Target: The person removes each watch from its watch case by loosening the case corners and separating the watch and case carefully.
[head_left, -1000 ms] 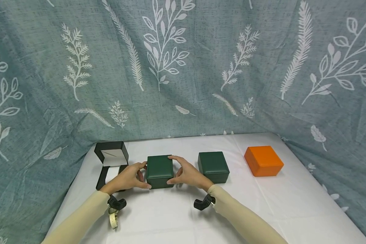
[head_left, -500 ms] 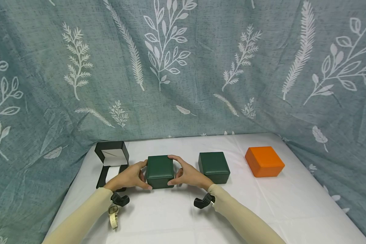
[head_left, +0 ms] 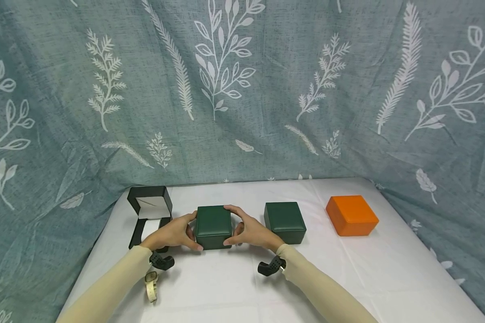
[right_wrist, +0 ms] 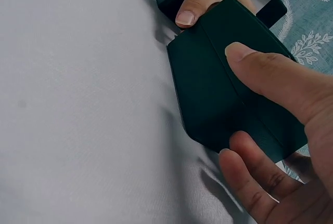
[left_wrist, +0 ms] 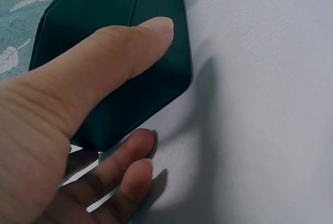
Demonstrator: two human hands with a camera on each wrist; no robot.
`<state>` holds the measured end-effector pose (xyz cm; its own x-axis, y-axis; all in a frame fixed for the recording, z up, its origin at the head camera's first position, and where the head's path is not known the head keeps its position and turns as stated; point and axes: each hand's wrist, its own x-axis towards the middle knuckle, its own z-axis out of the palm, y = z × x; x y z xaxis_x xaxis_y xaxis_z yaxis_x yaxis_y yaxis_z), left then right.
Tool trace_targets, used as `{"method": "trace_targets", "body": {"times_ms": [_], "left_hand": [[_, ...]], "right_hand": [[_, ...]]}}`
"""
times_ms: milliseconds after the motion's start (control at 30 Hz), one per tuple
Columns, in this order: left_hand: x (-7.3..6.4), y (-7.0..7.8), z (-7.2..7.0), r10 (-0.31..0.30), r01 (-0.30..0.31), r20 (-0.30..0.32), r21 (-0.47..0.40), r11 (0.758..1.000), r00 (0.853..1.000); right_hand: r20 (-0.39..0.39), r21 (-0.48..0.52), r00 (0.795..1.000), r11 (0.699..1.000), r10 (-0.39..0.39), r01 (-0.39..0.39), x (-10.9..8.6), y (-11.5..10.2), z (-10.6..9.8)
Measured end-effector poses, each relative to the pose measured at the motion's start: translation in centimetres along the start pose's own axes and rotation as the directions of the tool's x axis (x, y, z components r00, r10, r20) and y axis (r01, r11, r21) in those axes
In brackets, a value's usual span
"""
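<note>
In the head view a closed dark green box point(head_left: 213, 224) sits on the white table, held from both sides. My left hand point(head_left: 173, 233) grips its left side, the thumb point(left_wrist: 148, 39) lying on the front face across from the lid seam in the left wrist view. My right hand point(head_left: 253, 233) grips the right side, and its thumb point(right_wrist: 250, 60) presses the front near the seam in the right wrist view. Curled fingers reach round the side corners. The box's contents are hidden by its lid.
Behind my left hand stands an open black box point(head_left: 149, 192) with a white lining. A pale wristwatch point(head_left: 151, 287) lies by the left forearm. To the right are a second closed green box point(head_left: 284, 220) and an orange box point(head_left: 352, 213). A leaf-patterned curtain point(head_left: 242, 89) hangs behind.
Both hands keep their grip on the green box, which stays shut. My left wrist has shifted slightly to the right; the view has drifted a little.
</note>
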<state>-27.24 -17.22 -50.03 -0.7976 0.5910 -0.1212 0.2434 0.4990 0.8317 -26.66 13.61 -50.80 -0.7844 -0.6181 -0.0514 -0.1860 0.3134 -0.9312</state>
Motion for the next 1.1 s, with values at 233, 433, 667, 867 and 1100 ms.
{"method": "trace_targets", "body": {"times_ms": [233,433,667,867,1100], "left_hand": [[0.0,-0.2,0.2,0.012,-0.012,-0.010,-0.007,1.000,1.000],[0.0,-0.2,0.3,-0.039,0.039,-0.021,-0.003,0.999,0.999],[0.4,-0.1,0.2,-0.110,0.112,-0.071,0.029,0.993,0.991],[0.3,0.1,0.1,-0.124,0.125,-0.081,0.009,0.992,0.989],[-0.1,0.3,0.2,-0.080,0.078,-0.055,-0.026,0.997,0.995]], "right_hand": [[-0.040,-0.092,0.999,0.996,-0.010,0.006,0.3,0.5,0.0],[-0.047,-0.041,0.999,0.999,-0.016,0.014,0.5,0.7,0.2],[-0.092,0.022,0.995,0.999,-0.022,0.024,0.9,0.7,0.0],[-0.099,0.096,0.995,0.995,-0.032,0.042,1.2,0.7,-0.1],[-0.118,0.152,0.993,0.988,-0.014,0.032,1.3,0.6,-0.1]]}}
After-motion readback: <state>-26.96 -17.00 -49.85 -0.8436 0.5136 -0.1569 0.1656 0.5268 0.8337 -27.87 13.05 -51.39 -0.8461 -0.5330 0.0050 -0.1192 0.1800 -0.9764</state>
